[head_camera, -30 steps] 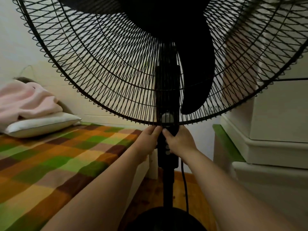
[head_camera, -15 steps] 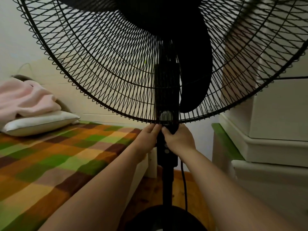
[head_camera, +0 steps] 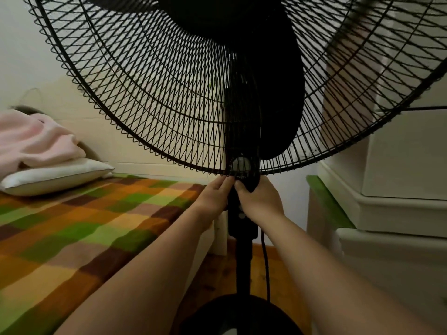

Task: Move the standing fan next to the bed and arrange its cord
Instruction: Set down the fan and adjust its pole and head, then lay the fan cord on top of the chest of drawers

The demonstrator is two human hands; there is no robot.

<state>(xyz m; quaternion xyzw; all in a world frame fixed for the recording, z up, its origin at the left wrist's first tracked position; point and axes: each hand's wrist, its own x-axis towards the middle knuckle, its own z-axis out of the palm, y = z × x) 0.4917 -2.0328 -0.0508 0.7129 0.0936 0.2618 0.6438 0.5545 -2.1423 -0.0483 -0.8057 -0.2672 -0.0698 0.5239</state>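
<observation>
— Pale wall [head_camera: 36, 56] and wooden floor [head_camera: 212, 274] frame a tight corner in your head view: the bed [head_camera: 84, 226] under its checked cover fills the left, a white cabinet [head_camera: 399, 213] the right. Where is the standing fan [head_camera: 242, 228]?
— Right in front of you, upright in the gap between the two. Its base [head_camera: 242, 315] sits on the floor at the near edge and its grille [head_camera: 145, 93] fills the top. I'd judge it is already beside the bed.
— Why are your hands so high?
— You hold it at the control column [head_camera: 243, 223], just under the grille. That is probably the stiff part nearest the heavy head, so it won't tip when shifted. Your right hand [head_camera: 261, 201] is wrapped round the column's right side. Your left hand [head_camera: 215, 197] has its fingertips on the left side; whether they hook behind, I cannot tell.
— And the cord [head_camera: 266, 262]?
— It hangs loose to the right of the pole, down towards the base, with neither hand on it. The arranging looks not yet begun. The pillow [head_camera: 55, 175] and pink blanket [head_camera: 36, 139] lie far left, well apart from the fan
</observation>
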